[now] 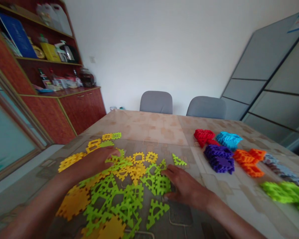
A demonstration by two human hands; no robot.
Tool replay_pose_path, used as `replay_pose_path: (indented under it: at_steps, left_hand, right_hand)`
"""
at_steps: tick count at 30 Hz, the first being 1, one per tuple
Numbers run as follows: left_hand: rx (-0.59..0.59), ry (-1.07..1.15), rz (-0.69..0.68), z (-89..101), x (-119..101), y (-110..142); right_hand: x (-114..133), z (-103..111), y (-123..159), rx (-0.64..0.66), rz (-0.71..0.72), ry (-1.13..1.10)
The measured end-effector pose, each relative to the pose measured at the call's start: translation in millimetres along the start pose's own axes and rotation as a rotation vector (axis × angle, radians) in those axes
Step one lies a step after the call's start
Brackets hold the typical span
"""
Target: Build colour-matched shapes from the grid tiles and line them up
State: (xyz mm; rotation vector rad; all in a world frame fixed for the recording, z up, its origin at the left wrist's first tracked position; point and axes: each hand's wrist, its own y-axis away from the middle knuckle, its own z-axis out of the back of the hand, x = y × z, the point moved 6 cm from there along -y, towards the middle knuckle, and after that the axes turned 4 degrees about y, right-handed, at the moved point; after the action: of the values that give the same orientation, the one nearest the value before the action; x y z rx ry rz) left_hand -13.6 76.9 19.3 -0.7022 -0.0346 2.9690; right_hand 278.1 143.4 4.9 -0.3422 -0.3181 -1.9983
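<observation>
My left hand (105,160) reaches over the far part of a loose pile of flat toothed building tiles. Its curled fingers and thumb close around a lime-green tile (121,162), partly hidden and slightly blurred. Beside the pile's right edge, my right hand (186,186) has its thumb and fingers apart, next to a green square grid tile (162,185). Nearer to me lies a green triangular tile (156,210). Yellow tiles (137,171) are mixed among the green ones, and a yellow hexagonal tile (76,200) lies at the left.
Sorted tile stacks stand on the patterned table (149,126) at right: red (203,136), light blue (228,140), purple (219,158), orange (249,161), grey (285,170) and green (284,192). Two grey chairs (156,102) are behind the table. A wooden cabinet (82,109) fills the left.
</observation>
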Motion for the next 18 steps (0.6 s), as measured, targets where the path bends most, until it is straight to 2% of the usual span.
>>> replay_pose_path:
  at_steps: [3,6,11,13,16,18]
  left_hand:
    - [0.041,0.021,-0.017,3.2,-15,4]
    - [0.063,0.055,-0.039,6.0,-29,9]
    - [0.016,0.082,-0.022,4.3,-33,23]
    - [0.033,0.116,-0.039,-6.5,-45,26]
    - [0.083,0.152,-0.111,-32.2,-78,28]
    - [0.096,0.095,-0.104,-50.0,-96,28]
  right_hand:
    - [-3,-3,-2,-0.043,0.027,-0.024]
    - [-10,-3,1,-0.03,0.041,-0.057]
    - [-21,6,4,-0.035,0.065,-0.115]
    - [-22,7,3,-0.036,0.079,-0.124]
    - [-23,8,3,-0.025,0.067,-0.129]
    - [-22,7,3,-0.022,0.063,-0.137]
